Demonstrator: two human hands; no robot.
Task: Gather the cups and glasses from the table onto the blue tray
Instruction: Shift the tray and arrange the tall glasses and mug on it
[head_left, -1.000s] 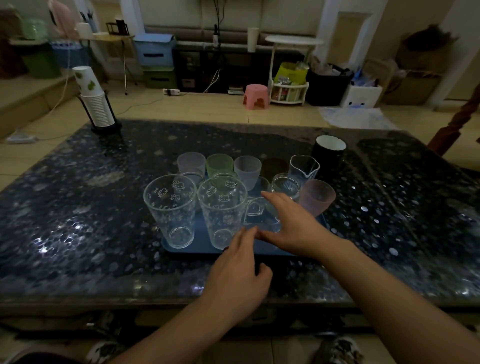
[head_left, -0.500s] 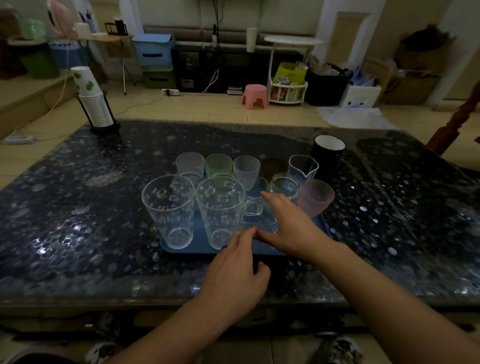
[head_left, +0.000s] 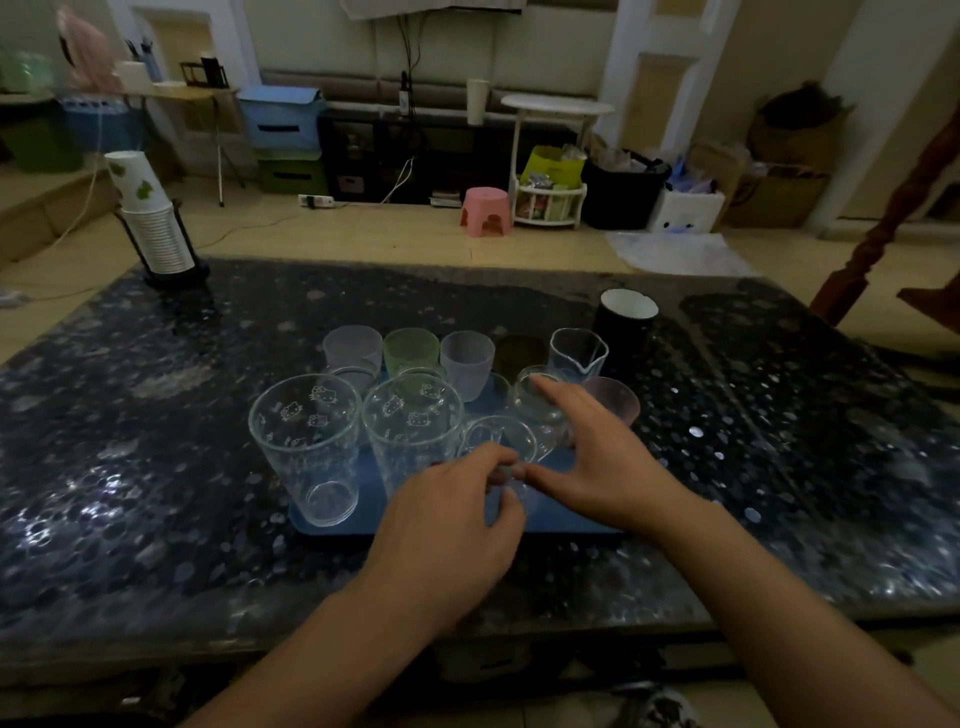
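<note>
Head view is showing both my hands meeting over the near edge of the blue tray (head_left: 332, 522), which is sitting on the dark speckled table (head_left: 130, 467). My left hand (head_left: 447, 525) is curling its fingertips around a small clear glass (head_left: 501, 447) near the tray's front edge — the fingers are pinching at its near side, though blur is keeping me from telling how firmly. My right hand (head_left: 597, 462) is lying open and flat, fingers spread, its thumb tip nearly touching my left fingers and its fingertips reaching over another small clear glass (head_left: 537, 402). Two tall clear tumblers with cat prints are standing upright at the tray's front left, one (head_left: 306, 447) just beside the other (head_left: 410, 431). Along the far edge a row is standing: a frosted cup (head_left: 353, 353), a green cup (head_left: 411, 352), another frosted cup (head_left: 467, 364), a dark cup (head_left: 519, 353) and a clear spouted pitcher (head_left: 577, 356). A pink cup (head_left: 613, 397) is sitting at the tray's right edge, partly behind my right hand. A black mug (head_left: 626, 325) is standing on the table — off the tray, just beyond its far right corner.
</note>
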